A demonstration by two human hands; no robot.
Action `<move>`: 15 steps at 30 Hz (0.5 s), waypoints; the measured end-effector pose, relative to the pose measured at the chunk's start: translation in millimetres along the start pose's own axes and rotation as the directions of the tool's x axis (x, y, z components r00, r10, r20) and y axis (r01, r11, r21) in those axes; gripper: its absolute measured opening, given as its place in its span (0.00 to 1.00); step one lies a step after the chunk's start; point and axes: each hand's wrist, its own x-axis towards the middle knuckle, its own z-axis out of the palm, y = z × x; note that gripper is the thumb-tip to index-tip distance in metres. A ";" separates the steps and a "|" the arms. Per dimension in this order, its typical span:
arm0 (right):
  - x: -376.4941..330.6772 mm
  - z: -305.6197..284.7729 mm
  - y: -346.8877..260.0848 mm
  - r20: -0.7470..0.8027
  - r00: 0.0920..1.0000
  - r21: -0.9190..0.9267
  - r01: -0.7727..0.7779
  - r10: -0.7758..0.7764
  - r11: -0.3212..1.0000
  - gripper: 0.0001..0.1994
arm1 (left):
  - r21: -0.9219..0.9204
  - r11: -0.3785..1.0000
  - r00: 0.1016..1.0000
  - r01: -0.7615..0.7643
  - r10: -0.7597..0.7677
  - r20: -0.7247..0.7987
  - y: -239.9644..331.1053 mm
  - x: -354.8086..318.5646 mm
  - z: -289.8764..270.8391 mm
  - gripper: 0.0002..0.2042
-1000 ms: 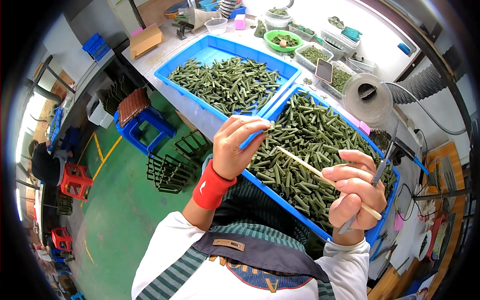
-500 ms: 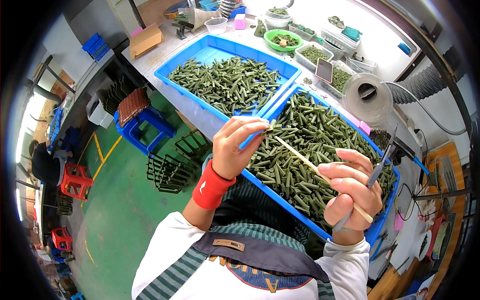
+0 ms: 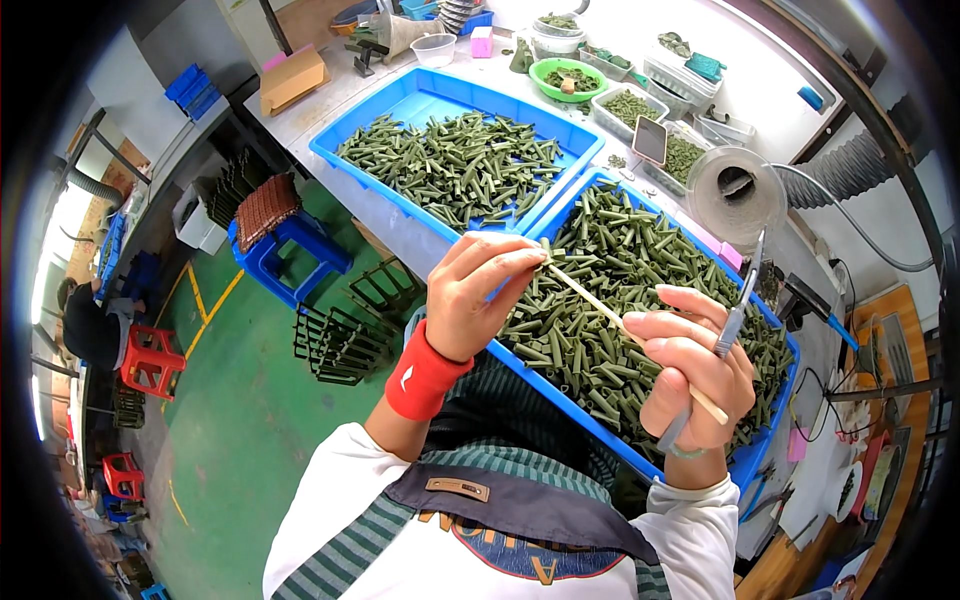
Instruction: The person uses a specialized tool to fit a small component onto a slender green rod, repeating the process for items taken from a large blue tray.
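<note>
A pale workbench [image 3: 345, 95] stands in a workshop with a green floor [image 3: 240, 420]. Nearest, the right hand [image 3: 695, 370] curls around a slender wooden stick [image 3: 600, 305], a pointed metal tool [image 3: 740, 310] tucked among the same fingers. The left hand [image 3: 475, 295] pinches a small green piece [image 3: 546, 255] between thumb and fingertips, over the near blue tray [image 3: 570, 408] heaped with dark-green tubes [image 3: 590, 365]. The step in hand looks like working the stick's tip at this piece; whether the tip is inside or only against it, I cannot tell. The next move seems to call for a firm pinch and a stick held in line. Beyond are a second blue tray [image 3: 430, 100] of tubes, a phone [image 3: 649, 141] and a light-green bowl [image 3: 565, 97].
</note>
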 end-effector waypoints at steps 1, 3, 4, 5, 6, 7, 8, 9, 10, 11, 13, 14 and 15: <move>-0.1 0.3 0.5 0.008 1.000 0.000 0.002 -0.002 1.000 0.09 | 0.007 1.000 1.000 -0.009 0.009 -0.012 0.4 1.0 0.2 0.15; -0.5 1.6 1.2 0.003 1.000 0.008 0.006 -0.006 1.000 0.08 | 0.009 1.000 1.000 -0.020 0.020 -0.023 0.9 2.4 1.1 0.13; -0.6 2.4 1.5 -0.002 1.000 0.018 0.011 -0.011 1.000 0.07 | 0.015 1.000 1.000 -0.026 0.026 -0.016 1.2 2.9 1.4 0.13; -0.9 3.2 2.0 -0.002 1.000 0.019 0.011 -0.011 1.000 0.07 | 0.022 0.999 0.999 -0.032 0.032 -0.009 1.7 3.1 1.2 0.13; -1.1 4.0 2.5 0.014 1.000 0.018 0.009 -0.010 1.000 0.06 | 0.023 0.999 0.999 -0.031 0.032 -0.008 2.2 3.5 1.1 0.13; -0.9 4.8 2.9 0.030 1.000 0.018 0.008 -0.009 1.000 0.06 | 0.020 0.999 0.999 -0.044 0.044 0.000 2.9 4.0 1.2 0.13; 0.4 6.7 3.7 0.029 1.000 0.018 0.007 -0.008 1.000 0.06 | 0.016 0.998 0.998 -0.056 0.056 0.008 3.1 4.1 1.7 0.13; 2.4 9.5 4.5 0.076 0.997 -0.006 0.009 -0.008 1.000 0.06 | 0.016 0.998 0.998 -0.056 0.056 0.009 3.3 3.8 2.3 0.13; 3.3 10.9 5.1 0.122 0.993 -0.030 0.011 -0.007 0.999 0.06 | 0.021 0.998 0.999 -0.051 0.051 0.012 3.6 3.2 2.7 0.13; 3.9 10.4 4.4 0.122 0.993 -0.029 0.011 -0.008 1.000 0.06 | 0.027 0.999 0.999 -0.046 0.045 0.012 3.8 3.0 2.4 0.13; 3.5 7.7 2.1 0.118 0.993 0.005 0.008 -0.009 1.000 0.06 | 0.022 0.999 0.999 -0.027 0.027 0.020 1.4 0.6 0.8 0.14; -1.2 5.0 0.9 0.069 0.997 0.054 -0.027 0.023 0.998 0.06 | 0.011 1.000 1.000 -0.010 0.010 0.027 0.5 -0.3 1.2 0.16; 0.4 1.9 -1.3 0.013 1.000 0.055 -0.024 0.024 0.998 0.09 | 0.009 1.000 1.000 -0.011 0.010 0.026 -0.5 -0.6 1.9 0.16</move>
